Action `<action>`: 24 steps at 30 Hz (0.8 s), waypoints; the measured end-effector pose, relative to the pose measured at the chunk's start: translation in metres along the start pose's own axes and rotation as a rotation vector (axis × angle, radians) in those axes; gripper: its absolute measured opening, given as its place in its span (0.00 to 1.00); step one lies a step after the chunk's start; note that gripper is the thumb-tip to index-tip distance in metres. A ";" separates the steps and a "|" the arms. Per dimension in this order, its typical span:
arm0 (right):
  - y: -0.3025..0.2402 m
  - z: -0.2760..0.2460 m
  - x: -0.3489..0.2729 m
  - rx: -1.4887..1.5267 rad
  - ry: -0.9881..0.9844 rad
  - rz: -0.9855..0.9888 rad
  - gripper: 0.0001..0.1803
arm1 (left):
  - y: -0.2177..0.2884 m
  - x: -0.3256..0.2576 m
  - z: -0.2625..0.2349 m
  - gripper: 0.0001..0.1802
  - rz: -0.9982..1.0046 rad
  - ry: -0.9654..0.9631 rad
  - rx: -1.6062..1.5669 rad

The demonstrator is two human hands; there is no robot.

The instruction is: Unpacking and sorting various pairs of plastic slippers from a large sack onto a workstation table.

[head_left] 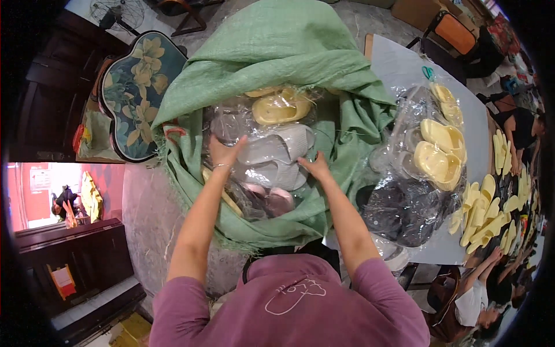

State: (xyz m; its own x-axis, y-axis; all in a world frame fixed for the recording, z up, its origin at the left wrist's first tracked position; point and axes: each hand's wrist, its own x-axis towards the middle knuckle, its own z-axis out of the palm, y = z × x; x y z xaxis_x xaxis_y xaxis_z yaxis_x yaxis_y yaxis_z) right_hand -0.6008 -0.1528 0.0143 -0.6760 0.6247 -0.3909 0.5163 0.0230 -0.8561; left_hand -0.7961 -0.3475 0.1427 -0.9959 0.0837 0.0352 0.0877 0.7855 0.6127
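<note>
Readable text: none. Purple shirt (272, 327): is bearing a white line drawing (296, 294) with letter-like strokes, too unclear for reading. Pink wall (19, 199): is carrying a pale sheet (40, 179), its print blurring. Dark wooden panel (104, 254): is displaying a red-and-white paper (62, 281), its marks appearing too small.

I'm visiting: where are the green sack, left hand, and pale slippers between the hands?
Green sack (269, 61): head view, upper fabric.
Left hand (224, 154): head view, its back.
Pale slippers (265, 150): head view, upper one's footbed.

Looks down from the person's head, above and behind the left hand (224, 155) and right hand (316, 168). Sits near both, reaching fisheye-wide around them.
</note>
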 end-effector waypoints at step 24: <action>-0.074 0.025 -0.144 -0.205 -0.260 -0.307 0.14 | 0.090 0.007 -0.161 0.13 0.659 -0.435 -0.058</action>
State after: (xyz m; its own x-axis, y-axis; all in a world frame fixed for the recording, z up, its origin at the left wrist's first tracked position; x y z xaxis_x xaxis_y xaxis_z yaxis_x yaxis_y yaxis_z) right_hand -0.5547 -0.2635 0.1255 -0.9102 0.3486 -0.2235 0.3470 0.3475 -0.8711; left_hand -0.7991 -0.3750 0.3251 -0.6396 0.7621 0.1006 0.6427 0.4585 0.6138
